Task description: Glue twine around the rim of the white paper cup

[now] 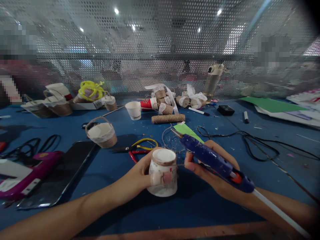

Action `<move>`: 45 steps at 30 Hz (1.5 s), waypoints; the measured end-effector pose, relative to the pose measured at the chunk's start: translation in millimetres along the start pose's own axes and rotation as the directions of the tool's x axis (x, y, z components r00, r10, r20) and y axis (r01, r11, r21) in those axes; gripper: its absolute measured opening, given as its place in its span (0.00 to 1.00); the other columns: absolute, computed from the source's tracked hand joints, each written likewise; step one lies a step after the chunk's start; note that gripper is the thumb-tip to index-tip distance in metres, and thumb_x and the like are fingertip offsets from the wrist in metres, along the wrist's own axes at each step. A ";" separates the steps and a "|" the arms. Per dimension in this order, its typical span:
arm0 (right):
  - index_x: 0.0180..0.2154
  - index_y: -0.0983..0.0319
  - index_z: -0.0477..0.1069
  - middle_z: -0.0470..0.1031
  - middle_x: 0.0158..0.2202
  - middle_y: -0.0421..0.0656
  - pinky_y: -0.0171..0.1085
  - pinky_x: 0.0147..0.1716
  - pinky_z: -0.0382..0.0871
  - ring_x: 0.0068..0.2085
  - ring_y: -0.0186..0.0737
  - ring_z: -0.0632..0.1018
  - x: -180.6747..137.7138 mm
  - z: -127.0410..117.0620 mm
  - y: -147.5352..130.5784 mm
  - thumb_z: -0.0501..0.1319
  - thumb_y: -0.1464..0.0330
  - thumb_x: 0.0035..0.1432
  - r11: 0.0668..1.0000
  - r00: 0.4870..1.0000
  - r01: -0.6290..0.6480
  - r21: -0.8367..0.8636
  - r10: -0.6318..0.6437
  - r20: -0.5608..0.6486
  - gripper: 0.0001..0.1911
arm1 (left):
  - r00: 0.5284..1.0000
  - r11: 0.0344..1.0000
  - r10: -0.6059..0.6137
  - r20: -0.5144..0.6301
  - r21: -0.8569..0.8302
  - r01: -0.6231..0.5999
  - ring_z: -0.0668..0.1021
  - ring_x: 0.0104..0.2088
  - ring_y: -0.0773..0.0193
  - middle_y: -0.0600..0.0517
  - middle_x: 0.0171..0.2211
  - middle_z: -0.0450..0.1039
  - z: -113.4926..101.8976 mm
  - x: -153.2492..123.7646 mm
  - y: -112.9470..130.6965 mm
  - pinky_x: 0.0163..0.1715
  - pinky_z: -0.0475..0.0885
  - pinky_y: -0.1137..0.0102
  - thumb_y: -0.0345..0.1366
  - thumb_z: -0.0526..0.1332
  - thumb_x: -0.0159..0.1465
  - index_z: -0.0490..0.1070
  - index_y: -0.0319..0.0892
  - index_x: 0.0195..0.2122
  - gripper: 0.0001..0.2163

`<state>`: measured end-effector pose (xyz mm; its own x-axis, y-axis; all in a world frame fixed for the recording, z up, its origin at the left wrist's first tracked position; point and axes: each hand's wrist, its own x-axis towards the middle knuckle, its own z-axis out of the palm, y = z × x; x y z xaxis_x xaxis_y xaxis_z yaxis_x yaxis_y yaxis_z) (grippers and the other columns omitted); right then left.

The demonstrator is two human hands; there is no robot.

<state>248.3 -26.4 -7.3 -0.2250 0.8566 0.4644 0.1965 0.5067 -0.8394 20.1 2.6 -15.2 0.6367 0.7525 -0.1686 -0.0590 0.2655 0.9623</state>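
Observation:
My left hand [146, 175] is wrapped round a white paper cup [162, 188], held upside down, with a bandage-like strip on the thumb. Brown twine runs around the cup near its raised base. In my right hand [212, 163] is a blue hot glue gun [210, 156], its nozzle pointing up and left and a white glue stick trailing from its back. A strand of twine [180, 165] stretches from the cup to my right fingertips. Behind the cup lie scissors [142, 146] with yellow and red handles.
A twine roll [168, 118], a paper cup [133, 110] and a small lace-trimmed basket [102, 135] stand beyond. At left are a phone [62, 173] and a magenta glue gun [37, 170]. Black cable [252, 146] crosses the right side; a bottle [213, 80] stands by the mesh.

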 end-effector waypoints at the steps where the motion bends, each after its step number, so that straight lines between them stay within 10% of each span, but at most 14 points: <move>1: 0.36 0.57 0.66 0.77 0.33 0.37 0.33 0.30 0.71 0.32 0.35 0.78 -0.2 -0.2 -1.4 0.66 0.74 0.55 1.000 1.000 0.027 -0.010 -0.027 -0.004 0.11 | 1.000 1.000 0.000 0.002 0.007 0.000 0.76 0.39 0.59 0.47 0.44 0.75 -0.3 0.1 -0.1 0.40 0.70 0.65 0.40 0.69 0.55 0.66 0.43 0.49 0.22; 45: 0.37 0.59 0.67 0.74 0.34 0.39 0.34 0.30 0.70 0.32 0.35 0.76 0.3 7.3 6.4 0.66 0.69 0.57 0.987 0.993 -0.115 0.109 0.112 0.029 0.08 | 0.981 0.989 -0.038 0.192 -0.136 0.065 0.79 0.40 0.56 0.47 0.40 0.77 0.6 -1.9 -1.7 0.41 0.72 0.61 0.41 0.71 0.54 0.66 0.43 0.48 0.23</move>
<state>242.5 -23.6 -14.6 -0.2287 0.9049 0.3588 0.1159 0.3913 -0.9129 19.4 0.4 -16.4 0.7743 0.6120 -0.1611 -0.1212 0.3933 0.9114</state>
